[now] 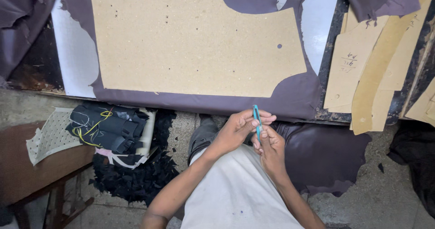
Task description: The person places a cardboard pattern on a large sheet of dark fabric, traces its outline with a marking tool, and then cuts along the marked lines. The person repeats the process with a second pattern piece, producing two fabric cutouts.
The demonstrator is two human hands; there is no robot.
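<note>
Both my hands meet just below the table's front edge, over my lap. My left hand [236, 130] and my right hand [270, 146] together hold a thin blue tool [257, 120], like a small cutter or pen, standing upright between the fingers. Above them on the table lies a large tan cardboard pattern [195, 38] on top of dark purple leather [290, 97]. More of that leather [326, 156] hangs down over my right knee.
Several tan cardboard patterns [371, 70] lie stacked at the table's right. At the left, a wooden stool [27, 165] carries a white perforated sheet and a bundle of black pieces with yellow thread [106, 127]. Black scraps [140, 179] litter the concrete floor.
</note>
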